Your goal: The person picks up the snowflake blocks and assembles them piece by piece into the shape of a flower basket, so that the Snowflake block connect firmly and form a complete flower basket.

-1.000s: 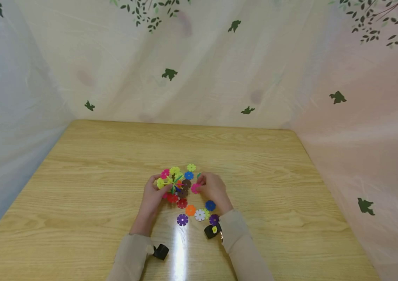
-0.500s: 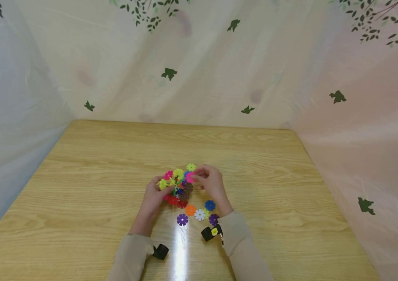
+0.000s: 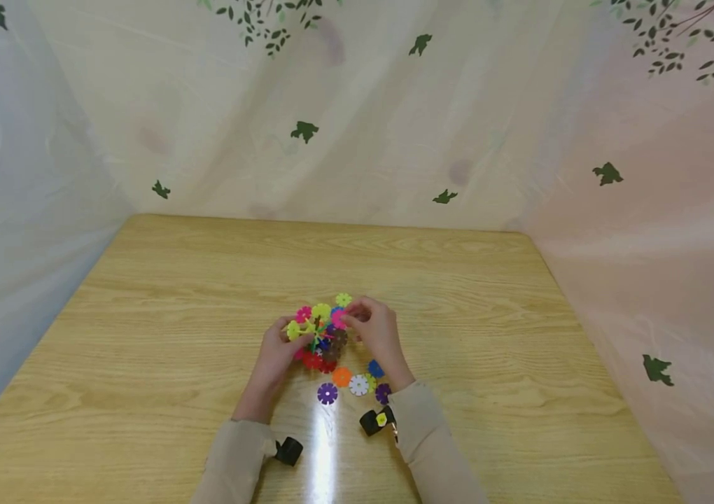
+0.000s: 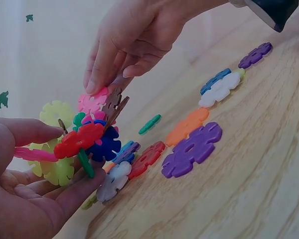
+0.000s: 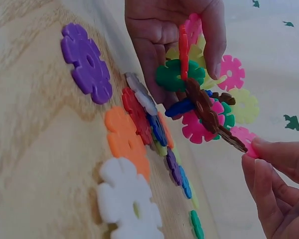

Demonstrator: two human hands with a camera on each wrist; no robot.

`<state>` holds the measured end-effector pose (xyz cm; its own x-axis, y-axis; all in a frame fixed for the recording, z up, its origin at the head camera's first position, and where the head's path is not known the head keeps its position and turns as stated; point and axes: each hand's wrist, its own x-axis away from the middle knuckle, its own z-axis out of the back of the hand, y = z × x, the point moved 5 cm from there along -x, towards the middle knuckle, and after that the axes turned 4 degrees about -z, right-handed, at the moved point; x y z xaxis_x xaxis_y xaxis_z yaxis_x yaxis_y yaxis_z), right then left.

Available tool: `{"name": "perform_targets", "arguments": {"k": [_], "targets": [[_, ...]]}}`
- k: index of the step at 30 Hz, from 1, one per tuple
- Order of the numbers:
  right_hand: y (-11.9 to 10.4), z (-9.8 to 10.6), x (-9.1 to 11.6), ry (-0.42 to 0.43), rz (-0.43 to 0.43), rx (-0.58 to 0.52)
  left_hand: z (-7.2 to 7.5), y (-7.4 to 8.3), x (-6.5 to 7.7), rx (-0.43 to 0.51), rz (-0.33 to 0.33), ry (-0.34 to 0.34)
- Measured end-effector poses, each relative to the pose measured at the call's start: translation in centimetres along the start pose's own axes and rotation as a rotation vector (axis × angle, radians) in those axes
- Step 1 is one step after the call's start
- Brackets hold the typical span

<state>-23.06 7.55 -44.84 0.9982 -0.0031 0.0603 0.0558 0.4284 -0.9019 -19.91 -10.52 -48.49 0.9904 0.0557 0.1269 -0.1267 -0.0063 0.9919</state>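
Note:
My left hand (image 3: 274,358) holds a cluster of interlocked plastic flower-shaped discs (image 4: 79,140) just above the table, thumb on one side and fingers beneath. Red, yellow, green, blue, pink and brown pieces stick out of it at different angles. With thumb and fingertips my right hand (image 3: 381,339) pinches a pink flower disc (image 5: 243,137) at the cluster's far right side. In the right wrist view that disc meets the edge of a brown disc (image 5: 203,104), which belongs to the cluster. The fingertips partly cover the pink disc.
Loose flower discs lie on the wooden table (image 3: 521,336) close to my forearms, among them a purple disc (image 3: 327,393), an orange disc (image 3: 341,377) and a white disc (image 3: 359,385). More lie under the cluster. Black wrist cameras (image 3: 289,451) jut inward from both sleeves.
My right hand has moved left and slightly away from me, bringing the pink disc up to the cluster. The left hand has shifted the cluster slightly right; little moves in the last half second.

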Motion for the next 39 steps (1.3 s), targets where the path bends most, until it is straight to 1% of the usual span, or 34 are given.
{"name": "perform_targets", "arguments": {"k": [6, 11, 14, 18, 26, 29, 33, 39], "targets": [[0.02, -0.10, 0.14, 0.014, 0.003, -0.001, -0.18, -0.10, -0.13, 0.015, 0.009, -0.023], [0.19, -0.22, 0.27, -0.006, 0.002, -0.002, -0.33, -0.29, -0.12, 0.018, 0.018, -0.043], [0.26, -0.17, 0.24, -0.021, 0.002, -0.026, -0.40, -0.36, -0.15, 0.026, 0.015, -0.040], [0.34, -0.24, 0.12, -0.048, -0.002, -0.029, -0.36, -0.43, -0.17, 0.026, 0.005, -0.027], [0.05, -0.30, 0.01, -0.066, 0.004, 0.016, -0.37, -0.35, -0.22, 0.006, -0.021, -0.038], [-0.22, -0.33, 0.20, -0.077, 0.012, 0.043, -0.38, -0.34, -0.17, -0.027, -0.020, -0.036], [-0.49, -0.24, 0.41, -0.061, 0.008, 0.052, -0.59, -0.41, -0.17, -0.056, -0.009, -0.052], [0.06, -0.25, 0.56, 0.022, -0.018, -0.026, -0.51, -0.57, -0.40, 0.013, 0.021, -0.028]]}}
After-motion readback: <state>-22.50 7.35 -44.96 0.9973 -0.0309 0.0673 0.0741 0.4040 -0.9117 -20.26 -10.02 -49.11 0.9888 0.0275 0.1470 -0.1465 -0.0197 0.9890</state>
